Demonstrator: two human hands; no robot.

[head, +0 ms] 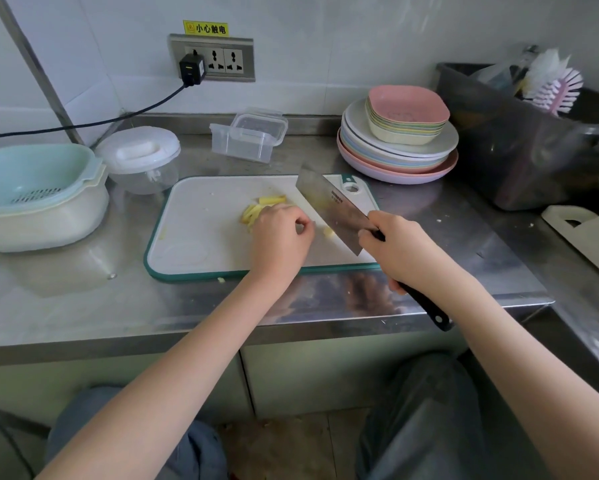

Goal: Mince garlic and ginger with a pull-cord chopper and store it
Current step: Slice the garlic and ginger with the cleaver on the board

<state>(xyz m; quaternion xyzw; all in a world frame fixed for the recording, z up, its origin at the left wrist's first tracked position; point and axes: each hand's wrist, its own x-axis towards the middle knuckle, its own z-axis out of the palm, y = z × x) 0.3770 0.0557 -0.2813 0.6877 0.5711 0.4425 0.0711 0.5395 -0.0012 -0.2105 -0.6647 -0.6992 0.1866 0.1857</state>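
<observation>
The ginger strips (256, 211) are found on the white cutting board (201, 244), which lies on the steel desk (83, 306). They lie directly under and just beyond the left hand (280, 233), touching it, so the left hand is plainly the nearer one. The fingers of that hand are curled down over the pile, and the strips appear to be gathered and pinned beneath them; how tightly cannot be told, since the fingertips are hidden. One loose piece (327, 231) is seen between the two hands, beside the blade.

The right hand (400, 252) is wrapped firmly round the black handle of the cleaver (332, 206). The cleaver's long axis runs diagonally, from the handle end near the desk's front edge up and to the left, with the blade's far end pointing toward the back of the board. The blade stands just to the right of the pile, close to the left knuckles.

The visible strips are laid roughly parallel, their long axes running from near-left to far-right. A cut across them is judged to be the step in hand.

The pull-cord chopper (140, 159) stands closed behind the board's left corner, well apart from both hands, and the storage box (248, 140) sits open at the back.
</observation>
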